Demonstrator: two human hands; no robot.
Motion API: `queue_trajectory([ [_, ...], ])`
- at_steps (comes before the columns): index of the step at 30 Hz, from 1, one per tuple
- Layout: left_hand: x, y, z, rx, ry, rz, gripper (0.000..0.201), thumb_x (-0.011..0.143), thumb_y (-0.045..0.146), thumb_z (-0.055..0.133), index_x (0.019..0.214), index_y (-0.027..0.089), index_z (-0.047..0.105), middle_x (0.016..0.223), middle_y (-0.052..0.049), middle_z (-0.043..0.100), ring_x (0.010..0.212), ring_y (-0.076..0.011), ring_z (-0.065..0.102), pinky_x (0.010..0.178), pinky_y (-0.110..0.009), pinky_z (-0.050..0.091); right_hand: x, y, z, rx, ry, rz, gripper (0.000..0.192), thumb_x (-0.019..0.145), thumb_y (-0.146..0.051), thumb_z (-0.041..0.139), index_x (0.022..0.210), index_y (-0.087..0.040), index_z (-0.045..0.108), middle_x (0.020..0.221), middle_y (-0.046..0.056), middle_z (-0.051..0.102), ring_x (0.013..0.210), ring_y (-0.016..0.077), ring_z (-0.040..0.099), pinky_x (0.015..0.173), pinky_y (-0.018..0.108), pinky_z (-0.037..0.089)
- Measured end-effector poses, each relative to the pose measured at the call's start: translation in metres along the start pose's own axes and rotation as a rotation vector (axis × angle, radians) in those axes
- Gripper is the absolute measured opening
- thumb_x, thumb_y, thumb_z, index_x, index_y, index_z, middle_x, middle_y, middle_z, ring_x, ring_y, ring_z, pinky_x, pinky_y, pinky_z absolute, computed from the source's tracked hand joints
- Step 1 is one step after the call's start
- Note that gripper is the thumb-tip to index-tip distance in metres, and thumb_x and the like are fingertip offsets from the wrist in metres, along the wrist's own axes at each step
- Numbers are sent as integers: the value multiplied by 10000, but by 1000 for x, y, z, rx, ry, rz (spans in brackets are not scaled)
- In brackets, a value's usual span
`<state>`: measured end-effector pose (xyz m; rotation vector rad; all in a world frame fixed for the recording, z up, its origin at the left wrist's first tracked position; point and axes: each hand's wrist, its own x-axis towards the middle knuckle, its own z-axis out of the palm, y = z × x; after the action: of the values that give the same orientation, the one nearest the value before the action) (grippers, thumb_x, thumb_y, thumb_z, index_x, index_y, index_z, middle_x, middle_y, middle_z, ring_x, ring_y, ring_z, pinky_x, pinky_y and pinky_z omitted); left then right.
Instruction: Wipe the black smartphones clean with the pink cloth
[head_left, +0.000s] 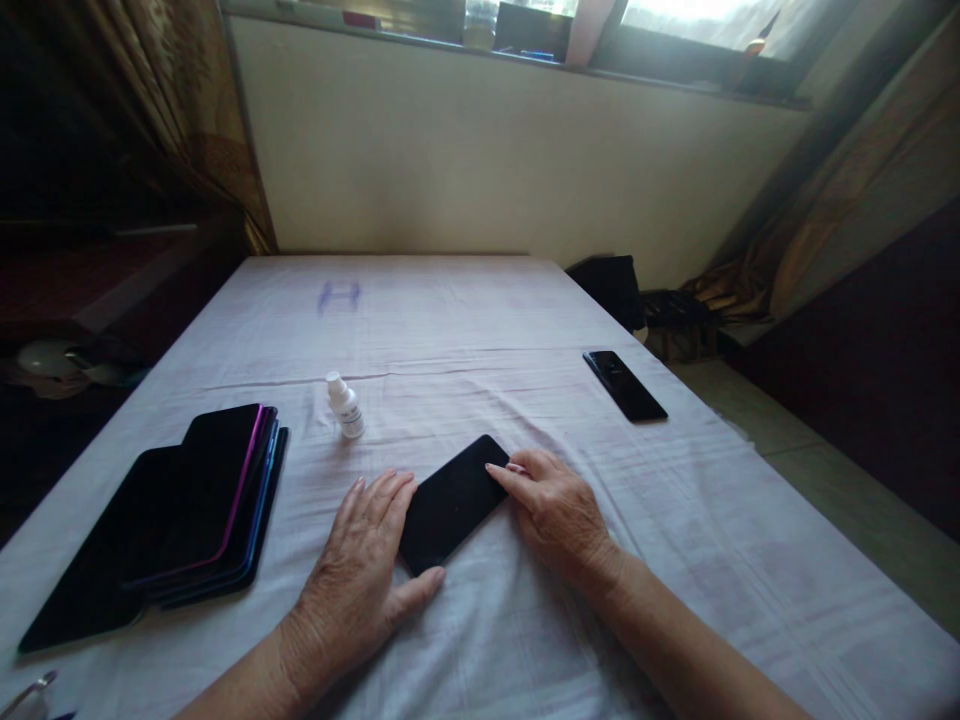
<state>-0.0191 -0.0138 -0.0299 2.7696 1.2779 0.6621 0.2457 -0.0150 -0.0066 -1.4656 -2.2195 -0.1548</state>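
A table [675,520] is covered by a white cloth [450,330]. Phones [202,500], [452,503], [625,385] and a small bottle [346,405] are laid on it.

Your left hand [365,570] lies flat at the black phone's [453,502] eight o'clock edge; your right hand [556,515] touches its three o'clock side. A small white bottle [346,405] stands at eleven o'clock, stacked phones [202,505] at nine, on the cloth-covered surface [465,330].

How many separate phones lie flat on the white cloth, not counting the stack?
2: one black flat phone between the left hand and right hand, another black phone far right. The stack may hide more.
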Motion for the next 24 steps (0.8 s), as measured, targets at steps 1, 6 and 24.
queue_trajectory([
  [1,0,0,0,6,-3,2,756,809,429,658,1440,124,373,1436,-172,525,1356,-334,455,1174,-519,276,-4,3,-2,7,6,2,414,823,-22,527,1135,-202,731,970,82,683,880,214,616,785,312,514],
  [6,0,0,-1,9,-7,8,747,812,439,653,1431,118,384,1428,-177,531,1345,-334,468,1174,-515,275,-19,23,-12,36,111,114,405,872,-39,457,1139,-197,717,961,80,673,880,199,636,761,300,526],
  [24,2,1,-6,-3,-51,-24,765,822,453,624,1471,175,328,1449,-157,517,1356,-333,462,1172,-517,283,-25,3,-10,160,27,30,323,931,-117,497,1172,-188,701,898,75,670,803,180,616,708,282,522],
])
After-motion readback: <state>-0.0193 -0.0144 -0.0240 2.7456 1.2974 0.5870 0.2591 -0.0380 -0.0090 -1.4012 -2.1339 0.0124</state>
